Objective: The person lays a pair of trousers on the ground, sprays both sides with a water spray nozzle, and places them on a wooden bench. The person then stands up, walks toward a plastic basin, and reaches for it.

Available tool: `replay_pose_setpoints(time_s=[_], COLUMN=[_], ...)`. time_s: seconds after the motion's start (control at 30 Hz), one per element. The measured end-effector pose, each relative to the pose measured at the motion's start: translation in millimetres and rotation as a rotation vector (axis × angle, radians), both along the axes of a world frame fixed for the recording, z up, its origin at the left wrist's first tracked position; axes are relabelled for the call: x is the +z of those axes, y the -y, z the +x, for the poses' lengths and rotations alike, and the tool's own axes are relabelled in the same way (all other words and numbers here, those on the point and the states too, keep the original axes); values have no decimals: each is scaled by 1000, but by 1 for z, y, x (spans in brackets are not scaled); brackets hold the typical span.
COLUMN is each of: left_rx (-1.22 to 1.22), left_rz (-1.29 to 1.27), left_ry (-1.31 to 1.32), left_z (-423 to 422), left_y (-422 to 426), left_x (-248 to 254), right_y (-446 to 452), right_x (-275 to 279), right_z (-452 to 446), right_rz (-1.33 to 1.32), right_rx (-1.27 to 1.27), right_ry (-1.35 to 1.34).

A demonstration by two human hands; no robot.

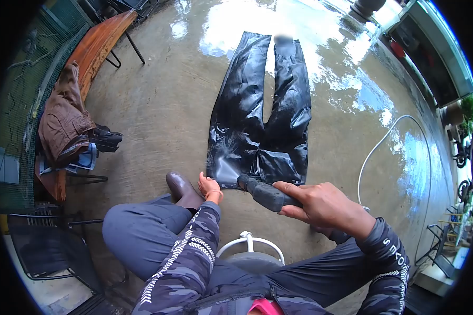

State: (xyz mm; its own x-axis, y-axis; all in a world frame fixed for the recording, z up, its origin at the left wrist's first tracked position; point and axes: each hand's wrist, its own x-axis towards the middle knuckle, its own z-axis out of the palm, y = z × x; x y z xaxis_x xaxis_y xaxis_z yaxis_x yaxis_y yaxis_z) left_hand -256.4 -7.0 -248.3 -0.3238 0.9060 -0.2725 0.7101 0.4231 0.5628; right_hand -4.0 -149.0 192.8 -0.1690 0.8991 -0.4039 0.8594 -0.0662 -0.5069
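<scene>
Dark wet trousers [236, 113] lie spread flat on the floor in front of me, legs pointing away and waistband towards me. My right hand [320, 206] is wrapped round a black spray gun [270, 195], its nozzle aimed at the left part of the waist. A pale fan of spray [227, 169] hits the cloth there. My left hand [209, 186] is at the near left corner of the waistband, fingers curled against its edge; the fingertips are partly hidden.
The concrete floor [152, 110] is wet and shiny farther off. A white hose [360, 176] curves along the right. On the left stand a wooden bench [102, 44] with a brown jacket [63, 123] and a black chair [50, 249]. A round stool [252, 260] is between my legs.
</scene>
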Motion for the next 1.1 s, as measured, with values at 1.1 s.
replay_pose_setpoints(time_s=[1.1], left_rx=[-117], left_rz=[-218], left_ry=[-333], left_z=[22], left_y=[-11], left_x=[48], right_y=[-24], right_x=[22], right_z=[6], right_rz=[-160], right_rx=[-129], right_ry=[98])
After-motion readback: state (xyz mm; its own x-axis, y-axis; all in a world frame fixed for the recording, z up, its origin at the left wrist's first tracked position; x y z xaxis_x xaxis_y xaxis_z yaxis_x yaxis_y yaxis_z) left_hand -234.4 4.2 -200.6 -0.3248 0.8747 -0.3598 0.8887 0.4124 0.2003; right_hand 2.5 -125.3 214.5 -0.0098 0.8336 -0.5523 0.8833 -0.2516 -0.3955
